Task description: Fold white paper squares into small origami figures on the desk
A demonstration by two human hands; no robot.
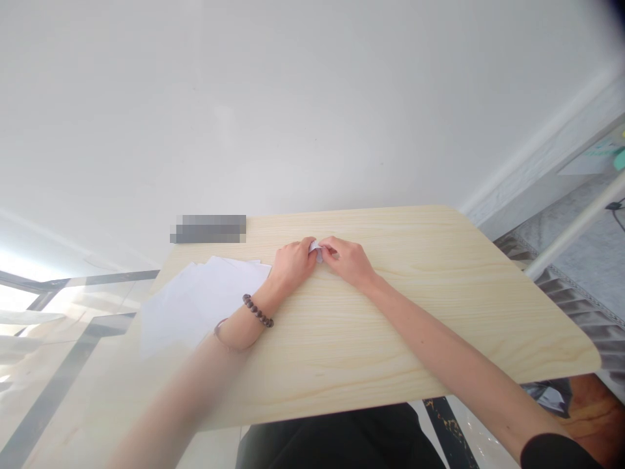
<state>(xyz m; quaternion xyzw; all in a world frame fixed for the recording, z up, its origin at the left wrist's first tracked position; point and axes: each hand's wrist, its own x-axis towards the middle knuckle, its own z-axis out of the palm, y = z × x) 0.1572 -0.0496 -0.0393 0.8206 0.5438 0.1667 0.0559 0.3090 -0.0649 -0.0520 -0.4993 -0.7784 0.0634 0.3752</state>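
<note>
At the bottom centre of the frame is a dark lap (336, 443), and just beyond it the near edge of the tabletop (312, 365) crosses the picture. Both forearms reach in from the lower corners, a beaded bracelet (258, 311) on the left wrist. Left of centre, loose sheets (195, 299) lie overlapped and partly under the left forearm, probably set aside to keep the middle free for working. The small paper (319, 255) is at the centre of the frame, between the hands: the left hand (295, 260) grips one side with its fingers closed, seemingly to steady it, while the right hand (350, 262) pinches the other side between narrow fingers, likely for finer control. Its exact shape is mostly hidden. Farther off, a pixelated patch (209, 229) covers the tabletop's far left corner, before a pale wall (312, 104).
</note>
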